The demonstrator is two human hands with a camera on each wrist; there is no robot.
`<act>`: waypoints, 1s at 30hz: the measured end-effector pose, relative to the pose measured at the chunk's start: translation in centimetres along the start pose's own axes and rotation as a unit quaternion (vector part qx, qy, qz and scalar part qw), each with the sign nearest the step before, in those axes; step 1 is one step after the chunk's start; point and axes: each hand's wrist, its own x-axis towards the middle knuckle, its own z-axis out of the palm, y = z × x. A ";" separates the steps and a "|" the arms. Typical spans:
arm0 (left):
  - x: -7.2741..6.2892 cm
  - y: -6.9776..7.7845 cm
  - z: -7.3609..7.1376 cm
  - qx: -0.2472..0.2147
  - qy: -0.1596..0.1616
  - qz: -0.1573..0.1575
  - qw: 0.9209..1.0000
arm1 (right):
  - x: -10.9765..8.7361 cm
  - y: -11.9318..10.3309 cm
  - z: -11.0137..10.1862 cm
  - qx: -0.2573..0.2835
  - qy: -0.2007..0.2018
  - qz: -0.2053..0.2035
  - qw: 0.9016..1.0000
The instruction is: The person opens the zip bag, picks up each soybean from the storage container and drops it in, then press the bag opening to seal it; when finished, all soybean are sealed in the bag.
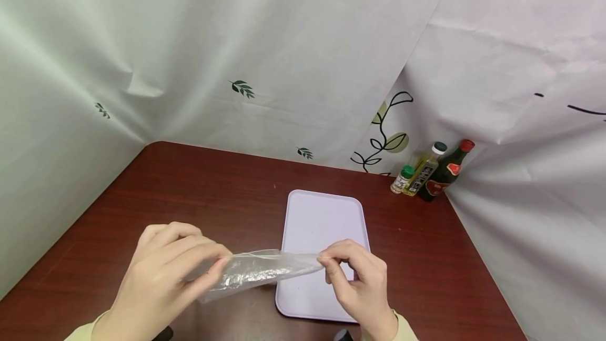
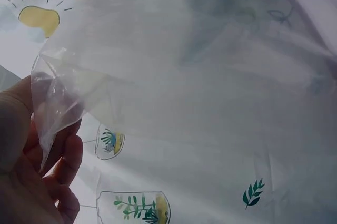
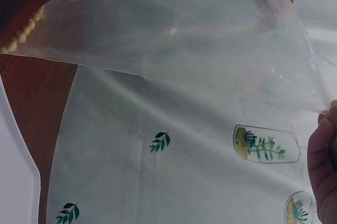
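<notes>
A clear plastic bag (image 1: 255,270) is stretched between my two hands above the table. My left hand (image 1: 163,267) pinches one end of its upper edge between thumb and fingers. At the other end, my right hand (image 1: 355,275) pinches a corner with thumb and forefinger, over the tray. In the left wrist view the bag (image 2: 158,76) fills most of the picture, and the left hand (image 2: 47,155) shows partly through it. The right wrist view shows the thin film (image 3: 184,45) hanging down, with the right hand (image 3: 324,155) at its corner.
A pale lilac tray (image 1: 317,214) lies on the dark red table (image 1: 213,188). At the back right stand a green-capped jar (image 1: 402,179), an oil bottle (image 1: 423,170) and a red-capped dark bottle (image 1: 445,172). Pale yellow bead-like shapes (image 3: 23,34) lie beside the bag's edge.
</notes>
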 end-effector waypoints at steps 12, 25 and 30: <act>-0.7 -0.9 -1.0 0.013 0.028 -0.010 0.999 | 0.4 -0.2 0.4 0.018 0.021 -0.005 1.000; -0.9 -1.2 -1.8 -0.002 0.029 -0.036 0.999 | 0.3 0.0 0.2 0.017 0.033 -0.001 0.999; -1.1 -1.2 -2.1 -0.006 0.014 -0.061 0.998 | 0.2 0.1 0.1 0.016 0.035 0.006 0.999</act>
